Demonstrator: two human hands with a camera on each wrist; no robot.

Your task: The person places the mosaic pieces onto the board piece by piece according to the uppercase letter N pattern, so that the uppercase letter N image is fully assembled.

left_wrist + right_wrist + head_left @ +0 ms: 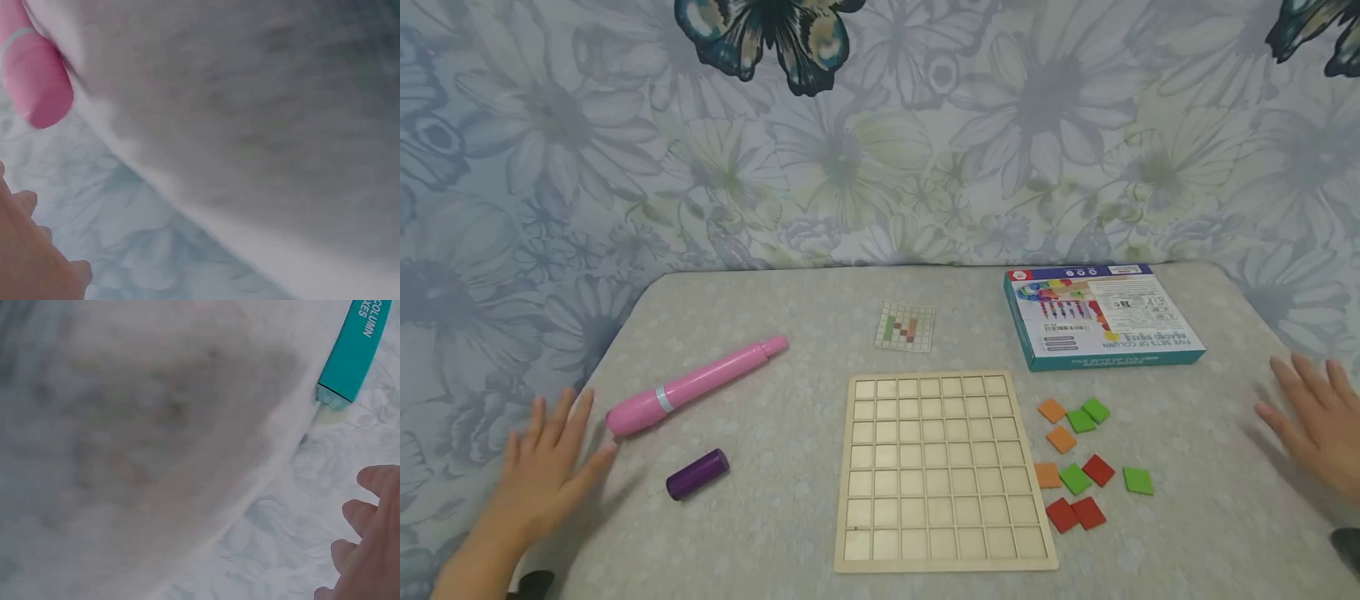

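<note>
1. The left hand [546, 471] is spread, palm down, at the left edge of the surface [782, 533], with nothing in its grip.
2. The right hand [1318, 425] is spread as well, at the right edge, its fingers apart and holding nothing.
3. Nearest the left hand lies a pink stick [700, 387] with a silvery band. Its thick end is near the thumb, and the left wrist view shows a gap between them; its thin end points away to the right.
4. A purple cylinder [697, 474] lies on its side, nearer the person than the pink stick.
5. Nearest the right hand is a flat box [1105, 317] with teal sides and a printed top, at the far right of the surface, apart from the fingers.
6. A wooden board [938, 483] with a seven-by-seven grid lies right of the middle.
7. Ten small square tiles [1076, 478] are scattered to its right: four green, three orange, three red. One orange tile lies against the board's edge.
8. A small card [905, 327] printed with a coloured grid pattern lies beyond the board.
9. Behind the surface is a flowered backdrop [880, 167] with dark butterflies [771, 42] along the top.
</note>
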